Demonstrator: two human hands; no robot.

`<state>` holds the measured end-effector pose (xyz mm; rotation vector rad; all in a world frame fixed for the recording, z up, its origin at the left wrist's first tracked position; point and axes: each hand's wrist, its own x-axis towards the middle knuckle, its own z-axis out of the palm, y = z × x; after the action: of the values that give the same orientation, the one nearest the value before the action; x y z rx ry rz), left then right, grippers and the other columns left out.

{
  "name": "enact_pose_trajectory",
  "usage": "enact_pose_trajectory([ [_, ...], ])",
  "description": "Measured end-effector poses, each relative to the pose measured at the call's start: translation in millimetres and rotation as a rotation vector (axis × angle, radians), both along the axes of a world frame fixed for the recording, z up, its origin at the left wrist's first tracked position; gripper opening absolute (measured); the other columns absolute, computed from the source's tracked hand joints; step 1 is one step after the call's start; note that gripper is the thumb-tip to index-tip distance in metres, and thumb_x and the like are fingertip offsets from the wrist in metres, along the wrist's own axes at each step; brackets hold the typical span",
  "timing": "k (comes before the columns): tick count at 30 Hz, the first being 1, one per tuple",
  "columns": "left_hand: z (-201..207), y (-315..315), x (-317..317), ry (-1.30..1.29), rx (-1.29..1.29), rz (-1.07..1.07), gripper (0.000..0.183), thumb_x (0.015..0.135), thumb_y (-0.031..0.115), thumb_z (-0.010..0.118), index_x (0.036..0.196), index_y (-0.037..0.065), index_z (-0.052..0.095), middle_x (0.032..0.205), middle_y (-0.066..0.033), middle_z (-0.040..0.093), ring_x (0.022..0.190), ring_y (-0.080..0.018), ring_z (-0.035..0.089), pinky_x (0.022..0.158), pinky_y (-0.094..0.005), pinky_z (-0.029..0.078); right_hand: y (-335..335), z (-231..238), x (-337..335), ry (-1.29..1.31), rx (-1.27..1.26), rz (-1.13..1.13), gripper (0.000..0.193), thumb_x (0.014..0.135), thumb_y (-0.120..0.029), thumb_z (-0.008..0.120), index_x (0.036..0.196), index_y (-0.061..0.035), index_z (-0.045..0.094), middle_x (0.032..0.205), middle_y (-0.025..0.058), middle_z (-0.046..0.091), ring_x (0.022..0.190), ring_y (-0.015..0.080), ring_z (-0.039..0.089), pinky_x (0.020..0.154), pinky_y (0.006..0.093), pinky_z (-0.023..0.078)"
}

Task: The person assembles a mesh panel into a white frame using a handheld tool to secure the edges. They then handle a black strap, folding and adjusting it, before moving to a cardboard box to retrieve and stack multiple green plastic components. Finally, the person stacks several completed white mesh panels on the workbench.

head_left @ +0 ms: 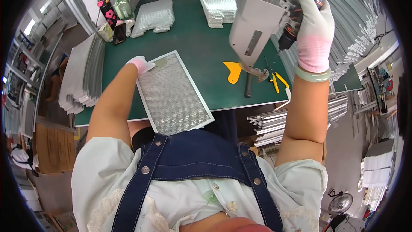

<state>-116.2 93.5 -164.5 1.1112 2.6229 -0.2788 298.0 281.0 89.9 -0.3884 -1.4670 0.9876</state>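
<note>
My left hand (141, 65), in a white and pink glove, is closed on the upper left edge of a metal mesh filter panel (175, 94) with a pale frame. The panel lies tilted over the near edge of the green table, its lower end close to my body. My right hand (316, 30), gloved the same way, is raised at the right and wrapped round an orange and black power drill (291, 28). The drill points down beside a pale grey machine head (257, 25), which hides part of the table. A bangle circles my right wrist.
On the green table (189, 38) lie a yellow scraper (232, 72), yellow-handled pliers (274, 80) and a dark handle (248, 87). Mesh sheets stand in piles (154, 15) at the back. Stacked panels (83, 73) flank the left; metal strips (266, 122) lie below the right edge.
</note>
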Motion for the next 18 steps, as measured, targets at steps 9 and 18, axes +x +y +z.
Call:
enact_pose_trajectory([
  [9, 183.2, -1.1, 134.7, 0.113, 0.82, -0.453, 0.035, 0.087, 0.032, 0.073, 0.102, 0.001, 0.069, 0.098, -0.0172, 0.064, 0.092, -0.0333, 0.065, 0.082, -0.0406, 0.051, 13.0, -1.3, 33.1, -0.179, 0.05, -0.294, 0.032, 0.092, -0.03, 0.074, 0.104, -0.0038, 0.062, 0.082, -0.0001, 0.065, 0.068, 0.0047, 0.057, 0.066, 0.0228, 0.047],
  [18, 161.5, -84.1, 285.5, -0.095, 0.575, -0.926, 0.014, 0.08, 0.016, 0.073, 0.085, 0.01, 0.062, 0.078, -0.0067, 0.06, 0.07, -0.0276, 0.063, 0.061, -0.0396, 0.049, -23.2, -54.4, 1.5, -0.113, -0.015, -0.247, 0.021, 0.091, -0.021, 0.073, 0.097, -0.0031, 0.065, 0.075, 0.0015, 0.066, 0.057, 0.0059, 0.057, 0.052, 0.0203, 0.044],
])
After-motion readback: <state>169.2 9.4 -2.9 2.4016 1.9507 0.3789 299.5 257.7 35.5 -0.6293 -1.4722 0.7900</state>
